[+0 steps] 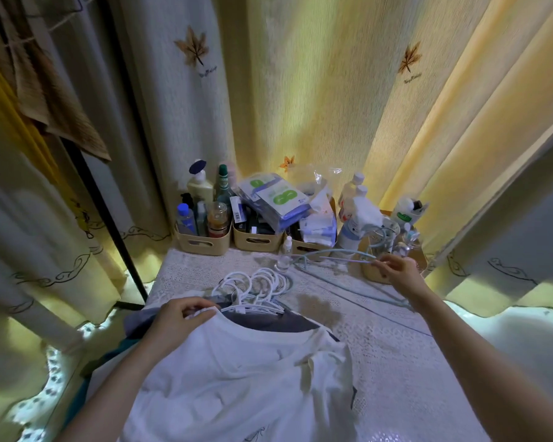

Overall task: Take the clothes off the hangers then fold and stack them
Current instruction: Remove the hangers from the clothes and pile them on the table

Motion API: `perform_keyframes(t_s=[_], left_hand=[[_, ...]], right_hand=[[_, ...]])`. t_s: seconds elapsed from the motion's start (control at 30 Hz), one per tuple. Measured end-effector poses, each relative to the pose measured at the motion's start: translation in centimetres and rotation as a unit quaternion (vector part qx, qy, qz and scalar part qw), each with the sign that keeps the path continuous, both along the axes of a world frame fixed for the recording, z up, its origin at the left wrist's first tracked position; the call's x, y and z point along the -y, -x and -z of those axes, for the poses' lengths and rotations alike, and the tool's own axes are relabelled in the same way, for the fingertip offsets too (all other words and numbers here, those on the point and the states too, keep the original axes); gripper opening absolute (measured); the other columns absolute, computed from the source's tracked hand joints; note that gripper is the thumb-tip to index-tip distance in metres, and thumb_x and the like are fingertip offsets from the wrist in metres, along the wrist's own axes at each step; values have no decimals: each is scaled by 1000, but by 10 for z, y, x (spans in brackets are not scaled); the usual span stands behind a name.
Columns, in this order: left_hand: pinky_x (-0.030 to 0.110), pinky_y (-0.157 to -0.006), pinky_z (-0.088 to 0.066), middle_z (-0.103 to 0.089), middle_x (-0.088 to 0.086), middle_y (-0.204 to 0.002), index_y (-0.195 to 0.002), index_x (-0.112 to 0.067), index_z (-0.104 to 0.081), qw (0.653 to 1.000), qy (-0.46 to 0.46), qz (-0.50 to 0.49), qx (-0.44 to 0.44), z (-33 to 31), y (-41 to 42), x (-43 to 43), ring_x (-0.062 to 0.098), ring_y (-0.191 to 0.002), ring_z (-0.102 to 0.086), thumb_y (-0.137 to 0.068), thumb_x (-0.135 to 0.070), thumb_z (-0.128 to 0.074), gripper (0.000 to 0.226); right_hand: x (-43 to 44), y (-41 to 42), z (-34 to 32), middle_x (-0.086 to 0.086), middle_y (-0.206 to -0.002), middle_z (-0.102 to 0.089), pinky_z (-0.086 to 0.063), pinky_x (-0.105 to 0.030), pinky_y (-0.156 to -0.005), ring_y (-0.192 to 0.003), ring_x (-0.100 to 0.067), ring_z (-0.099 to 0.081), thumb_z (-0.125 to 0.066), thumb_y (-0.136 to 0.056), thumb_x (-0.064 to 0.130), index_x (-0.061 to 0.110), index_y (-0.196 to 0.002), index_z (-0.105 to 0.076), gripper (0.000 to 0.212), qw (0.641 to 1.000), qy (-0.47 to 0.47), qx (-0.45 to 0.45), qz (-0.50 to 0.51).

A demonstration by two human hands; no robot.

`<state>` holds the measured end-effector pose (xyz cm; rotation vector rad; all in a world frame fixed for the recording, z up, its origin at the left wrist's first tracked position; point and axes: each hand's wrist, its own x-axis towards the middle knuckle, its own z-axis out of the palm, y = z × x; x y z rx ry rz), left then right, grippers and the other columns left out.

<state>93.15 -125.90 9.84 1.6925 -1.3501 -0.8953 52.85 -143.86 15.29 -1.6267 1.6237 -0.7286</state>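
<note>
Head view: the hands were well apart. Left hand (181, 317) gripped the collar of a white shirt (237, 371), which lay spread on the tabletop (390, 362) below that hand, over a grey garment (268, 322). Right hand (398, 272), reached farther out, pinched a blue hanger (332, 250) lying on the tabletop. White hangers (262, 288) lay heaped just beyond the left hand. Baskets (201, 242) of bottles stood beyond both hands.

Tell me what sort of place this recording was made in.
Probably a home bedroom or dressing corner: leaf-embroidered curtains behind, baskets of toiletry bottles on a lace-covered table, and a white shirt lying by white hangers.
</note>
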Motion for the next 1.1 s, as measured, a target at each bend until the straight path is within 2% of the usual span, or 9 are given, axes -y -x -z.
perform_keyframes(t_s=[0.13, 0.27, 0.33, 0.4, 0.47, 0.63, 0.8, 0.97, 1.1], left_hand=[[19, -69, -45, -74, -3, -79, -81, -22, -76, 1000, -9, 7, -1, 4, 3, 1, 10, -78, -65, -82, -11, -71, 12], [16, -69, -45, -74, -9, -85, -79, -36, -75, 1000, -11, 2, -11, 7, 2, 1, 3, -79, -64, -83, -14, -72, 23], [14, -71, -46, -74, -11, -88, -82, -41, -74, 1000, -11, 5, -8, 8, 0, 1, -1, -81, -65, -83, -16, -71, 25], [14, -72, -48, -74, -12, -88, -85, -42, -74, 1000, -14, 8, -3, 9, -1, 1, -1, -84, -66, -84, -19, -71, 24], [16, -74, -48, -74, -12, -87, -87, -42, -73, 1000, -19, 8, -1, 10, -3, 0, -1, -86, -66, -84, -21, -70, 21], [15, -75, -47, -74, -12, -90, -85, -41, -73, 1000, -20, 14, -10, 8, -5, -3, 0, -87, -66, -85, -20, -69, 22], [8, -79, -46, -74, -14, -93, -82, -39, -74, 997, -47, 40, -42, 2, -3, -6, -3, -92, -65, -85, -18, -69, 22], [22, -84, -48, -74, -7, -94, -79, -30, -76, 994, -78, 59, -50, -5, -1, -8, 4, -91, -66, -86, -19, -68, 15], [16, -80, -50, -75, -10, -90, -79, -31, -76, 956, -198, 208, -58, -13, -1, -18, 2, -88, -67, -84, -30, -70, 8]], right_hand=[[25, 16, 33, -2, -63, -52, -32, -19, -49, -56, -17, -40, -62, -90, 10, 6, -90, -69, 8, 996, -18, -19, 81], [45, 6, 58, -21, -96, -67, -40, -28, -66, -79, -24, -52, -61, -91, 12, -3, -106, -67, 22, 990, -72, -21, 117], [56, -2, 64, -20, -108, -67, -39, -28, -75, -86, -23, -53, -62, -91, 16, -1, -108, -68, 24, 988, -90, -50, 112], [63, -9, 68, -15, -110, -68, -43, -29, -81, -91, -23, -56, -63, -90, 26, 9, -106, -71, 25, 980, -105, -105, 131], [68, -14, 71, -15, -108, -68, -49, -39, -87, -97, -31, -59, -61, -90, 32, 12, -102, -73, 27, 971, -105, -147, 154], [76, -21, 77, -24, -112, -65, -47, -46, -93, -103, -40, -58, -52, -94, 17, 2, -110, -67, 27, 978, -105, -104, 145], [67, -16, 81, -25, -111, -64, -46, -38, -79, -98, -39, -60, -53, -93, 15, 2, -121, -58, 31, 984, -94, -95, 116], [56, -14, 79, -22, -85, -63, -37, -33, -64, -74, -33, -56, -48, -96, 15, 1, -111, -63, 26, 987, -80, -99, 98], [37, -48, 68, -27, -100, -63, -44, -36, -70, -82, -33, -60, -42, -95, 0, -8, -119, -55, 28, 993, -90, -48, 53]])
